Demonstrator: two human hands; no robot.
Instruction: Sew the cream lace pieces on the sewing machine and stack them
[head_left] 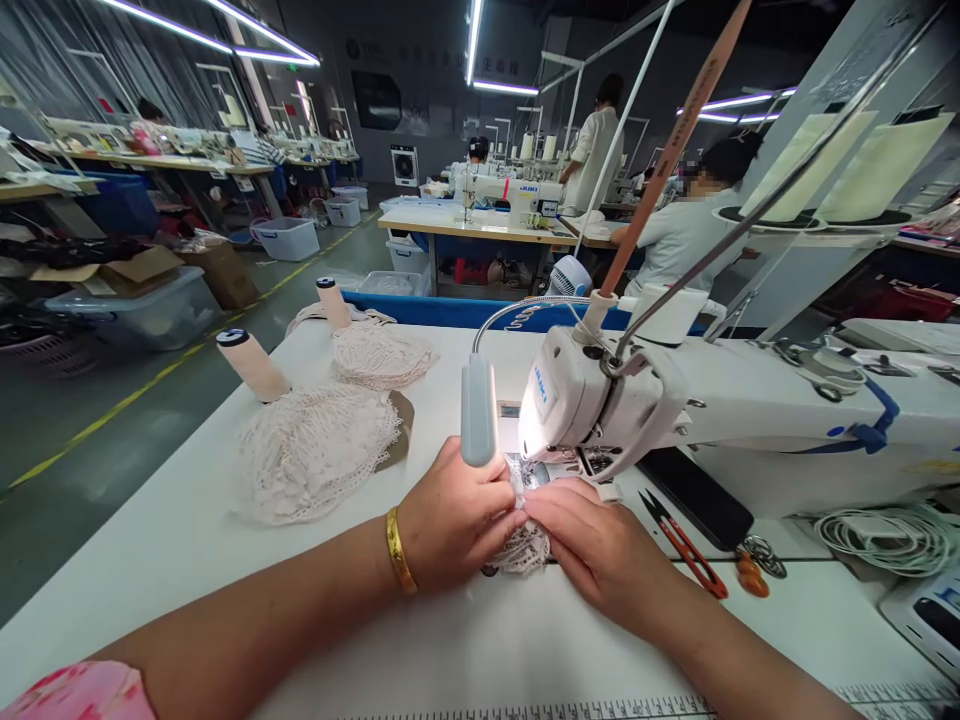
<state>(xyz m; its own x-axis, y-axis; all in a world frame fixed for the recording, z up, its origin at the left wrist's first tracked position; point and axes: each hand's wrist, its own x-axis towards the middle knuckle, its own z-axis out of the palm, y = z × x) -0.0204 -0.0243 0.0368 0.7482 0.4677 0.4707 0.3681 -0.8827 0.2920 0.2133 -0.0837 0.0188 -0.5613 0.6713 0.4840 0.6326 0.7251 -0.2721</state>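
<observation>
Pinching pale lace (527, 550), the left hand (469, 515) and right hand (600, 540) hold it on the desk (420, 660), by the front of the sewing machine (570, 390). More lace (315, 455) lies left, near two thread cones (253, 366).

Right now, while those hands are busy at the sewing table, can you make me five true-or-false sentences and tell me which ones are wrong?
1. The left hand and the right hand both touch the lace piece. True.
2. The gold bracelet is on the right wrist. False: it is on the left wrist.
3. The orange-handled snips lie beside a flat black object. True.
4. The two peach thread cones on this table are to the right of the sewing machine. False: they are to the left of it.
5. The gray lamp is switched off. False: it is glowing.
</observation>
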